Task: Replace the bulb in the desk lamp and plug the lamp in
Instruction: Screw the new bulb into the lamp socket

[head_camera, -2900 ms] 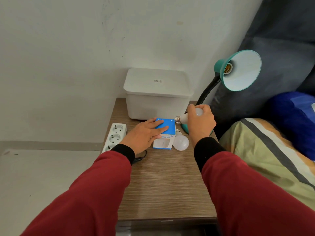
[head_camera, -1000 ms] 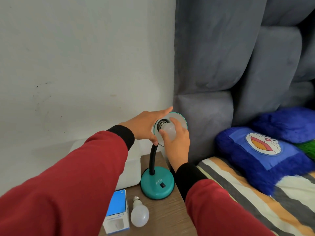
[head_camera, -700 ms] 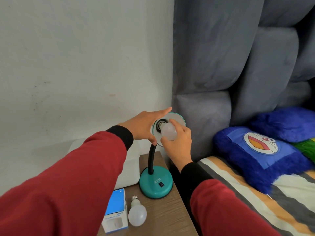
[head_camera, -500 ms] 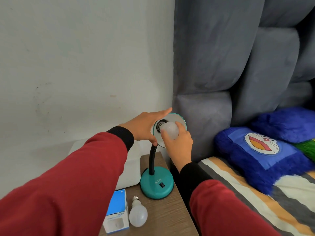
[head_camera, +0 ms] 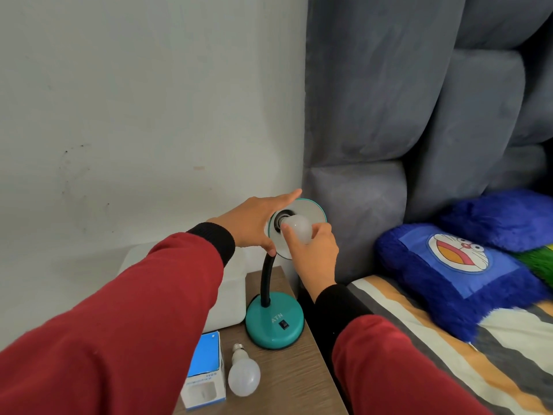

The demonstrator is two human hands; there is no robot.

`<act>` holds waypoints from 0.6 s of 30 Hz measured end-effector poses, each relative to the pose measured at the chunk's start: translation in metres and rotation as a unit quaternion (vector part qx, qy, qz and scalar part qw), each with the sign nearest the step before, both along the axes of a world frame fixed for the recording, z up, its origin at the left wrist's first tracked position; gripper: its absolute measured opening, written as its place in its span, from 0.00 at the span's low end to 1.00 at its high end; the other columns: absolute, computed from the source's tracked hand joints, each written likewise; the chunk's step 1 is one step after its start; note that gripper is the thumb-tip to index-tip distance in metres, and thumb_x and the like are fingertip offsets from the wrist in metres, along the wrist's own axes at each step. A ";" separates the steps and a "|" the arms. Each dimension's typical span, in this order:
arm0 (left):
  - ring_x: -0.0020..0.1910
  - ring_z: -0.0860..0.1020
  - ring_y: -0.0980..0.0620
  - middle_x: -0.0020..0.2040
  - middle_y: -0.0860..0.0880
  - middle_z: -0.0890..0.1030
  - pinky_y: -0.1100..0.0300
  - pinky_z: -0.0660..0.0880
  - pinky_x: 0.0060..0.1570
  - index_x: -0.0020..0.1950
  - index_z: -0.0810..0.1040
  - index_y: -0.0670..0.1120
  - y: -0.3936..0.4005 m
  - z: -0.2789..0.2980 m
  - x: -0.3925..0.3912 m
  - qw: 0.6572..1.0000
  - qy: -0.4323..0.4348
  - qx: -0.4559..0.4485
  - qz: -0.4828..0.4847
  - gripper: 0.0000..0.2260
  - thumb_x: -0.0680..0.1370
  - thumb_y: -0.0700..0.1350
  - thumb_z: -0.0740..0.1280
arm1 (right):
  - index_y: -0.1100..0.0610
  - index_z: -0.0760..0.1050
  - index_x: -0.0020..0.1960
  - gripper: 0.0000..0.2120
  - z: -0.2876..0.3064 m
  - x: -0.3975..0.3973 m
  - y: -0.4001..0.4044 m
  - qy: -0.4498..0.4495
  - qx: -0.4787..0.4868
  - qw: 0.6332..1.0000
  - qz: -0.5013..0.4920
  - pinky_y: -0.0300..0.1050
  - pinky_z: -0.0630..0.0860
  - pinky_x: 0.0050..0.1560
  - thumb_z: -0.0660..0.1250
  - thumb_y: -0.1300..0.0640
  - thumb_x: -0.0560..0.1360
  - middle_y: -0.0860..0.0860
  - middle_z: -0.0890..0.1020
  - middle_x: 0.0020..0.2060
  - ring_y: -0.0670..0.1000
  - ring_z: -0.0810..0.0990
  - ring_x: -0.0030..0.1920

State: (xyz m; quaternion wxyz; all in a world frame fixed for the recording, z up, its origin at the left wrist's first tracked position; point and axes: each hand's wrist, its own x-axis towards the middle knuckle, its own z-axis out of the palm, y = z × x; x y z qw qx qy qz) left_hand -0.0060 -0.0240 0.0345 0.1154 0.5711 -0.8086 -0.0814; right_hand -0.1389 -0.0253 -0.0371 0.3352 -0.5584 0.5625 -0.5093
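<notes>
A teal desk lamp stands on a wooden bedside table (head_camera: 287, 381), its round base (head_camera: 273, 323) near the table's right edge and its black gooseneck (head_camera: 265, 280) rising to the shade (head_camera: 311, 209). My left hand (head_camera: 254, 224) grips the back of the shade. My right hand (head_camera: 312, 254) holds a white bulb (head_camera: 297, 226) with its cap at the socket inside the shade. A second white bulb (head_camera: 243, 372) lies on the table beside a blue and white bulb box (head_camera: 205, 374).
A white plastic box (head_camera: 223, 301) sits at the back of the table, mostly behind my left arm. A grey padded headboard (head_camera: 389, 115) rises right of the lamp. The bed holds a striped sheet (head_camera: 449, 354) and a blue cartoon pillow (head_camera: 457, 265).
Since 2.9 s ago my right hand has lifted the bulb from the table to the socket and my left hand has left the box for the shade. Lately the fingers have shifted round the bulb.
</notes>
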 end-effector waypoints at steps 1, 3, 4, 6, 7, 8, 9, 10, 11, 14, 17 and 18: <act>0.74 0.63 0.53 0.76 0.53 0.62 0.70 0.56 0.61 0.78 0.46 0.56 0.000 0.000 0.000 1.000 0.000 0.001 0.000 0.54 0.64 0.40 0.79 | 0.58 0.65 0.65 0.29 0.001 0.001 0.000 -0.004 -0.005 1.000 0.000 0.42 0.73 0.53 0.70 0.44 0.72 0.56 0.73 0.60 0.54 0.74 0.58; 0.73 0.65 0.52 0.75 0.52 0.64 0.70 0.58 0.61 0.78 0.46 0.56 -0.001 -0.001 -0.001 1.000 0.002 0.003 0.000 0.54 0.64 0.40 0.79 | 0.53 0.64 0.68 0.27 0.001 0.005 0.000 -0.024 -0.020 0.999 0.017 0.50 0.77 0.57 0.68 0.45 0.73 0.57 0.70 0.62 0.56 0.73 0.60; 0.72 0.66 0.52 0.75 0.52 0.65 0.70 0.59 0.61 0.78 0.46 0.56 -0.001 -0.001 -0.001 1.000 0.004 0.005 0.000 0.54 0.65 0.40 0.79 | 0.48 0.64 0.69 0.26 0.001 0.007 0.000 -0.025 -0.029 0.999 0.029 0.55 0.78 0.57 0.67 0.45 0.74 0.57 0.69 0.63 0.57 0.74 0.60; 0.72 0.66 0.52 0.75 0.52 0.65 0.69 0.59 0.60 0.78 0.46 0.56 -0.001 -0.001 -0.001 1.000 0.009 0.008 -0.001 0.53 0.65 0.40 0.79 | 0.43 0.66 0.68 0.22 0.002 0.008 0.001 -0.019 -0.034 0.998 0.048 0.57 0.79 0.56 0.66 0.46 0.75 0.56 0.68 0.63 0.57 0.74 0.59; 0.72 0.65 0.52 0.75 0.52 0.64 0.69 0.59 0.60 0.78 0.46 0.56 0.000 -0.001 0.000 1.000 0.010 0.007 -0.001 0.53 0.65 0.40 0.79 | 0.43 0.66 0.68 0.23 0.002 0.007 0.001 -0.020 -0.030 0.998 0.057 0.54 0.78 0.58 0.66 0.48 0.74 0.56 0.67 0.62 0.56 0.74 0.59; 0.73 0.64 0.52 0.76 0.52 0.63 0.69 0.58 0.61 0.78 0.46 0.56 0.000 -0.001 0.000 1.000 0.010 0.006 -0.002 0.53 0.65 0.40 0.79 | 0.44 0.66 0.69 0.25 0.003 0.005 0.001 -0.019 -0.020 0.998 0.062 0.50 0.75 0.61 0.67 0.52 0.73 0.55 0.66 0.63 0.54 0.72 0.60; 0.73 0.64 0.52 0.76 0.52 0.63 0.70 0.57 0.61 0.78 0.46 0.56 0.000 -0.001 0.000 1.000 0.008 0.005 -0.003 0.53 0.65 0.40 0.79 | 0.46 0.64 0.70 0.28 0.003 0.002 0.002 -0.012 -0.011 0.998 0.065 0.45 0.72 0.60 0.68 0.55 0.72 0.54 0.66 0.63 0.53 0.71 0.60; 0.73 0.64 0.52 0.76 0.52 0.62 0.69 0.58 0.62 0.78 0.46 0.56 0.000 -0.001 0.000 1.000 0.006 0.005 -0.004 0.53 0.65 0.40 0.79 | 0.48 0.62 0.71 0.30 0.003 0.001 0.002 -0.003 -0.006 0.998 0.063 0.43 0.71 0.59 0.68 0.58 0.71 0.54 0.67 0.64 0.53 0.70 0.62; 0.73 0.64 0.52 0.76 0.52 0.63 0.68 0.59 0.63 0.78 0.46 0.56 0.000 -0.001 0.000 1.000 0.005 0.005 -0.003 0.53 0.65 0.40 0.79 | 0.50 0.62 0.71 0.31 0.001 0.000 0.001 0.002 -0.007 0.998 0.059 0.43 0.70 0.59 0.69 0.57 0.71 0.55 0.69 0.65 0.54 0.71 0.63; 0.73 0.64 0.51 0.76 0.51 0.63 0.64 0.61 0.67 0.78 0.46 0.56 0.000 0.000 -0.001 1.000 0.002 0.005 -0.002 0.54 0.65 0.40 0.79 | 0.55 0.63 0.68 0.29 0.000 0.001 0.001 -0.002 0.003 0.999 0.040 0.40 0.71 0.53 0.71 0.49 0.72 0.56 0.73 0.62 0.53 0.74 0.59; 0.73 0.64 0.52 0.76 0.52 0.62 0.66 0.60 0.66 0.78 0.46 0.57 0.000 0.000 -0.001 1.000 0.003 0.006 -0.002 0.54 0.65 0.40 0.79 | 0.56 0.64 0.68 0.29 0.002 0.000 -0.001 0.001 -0.015 1.000 0.020 0.39 0.69 0.53 0.70 0.48 0.72 0.55 0.71 0.63 0.54 0.72 0.62; 0.73 0.64 0.51 0.76 0.52 0.63 0.66 0.60 0.65 0.78 0.46 0.57 -0.001 0.000 -0.001 1.000 0.007 0.008 -0.001 0.54 0.64 0.39 0.79 | 0.54 0.63 0.69 0.28 0.003 0.001 0.000 -0.004 -0.026 0.999 0.025 0.41 0.70 0.55 0.69 0.49 0.73 0.55 0.71 0.63 0.54 0.73 0.62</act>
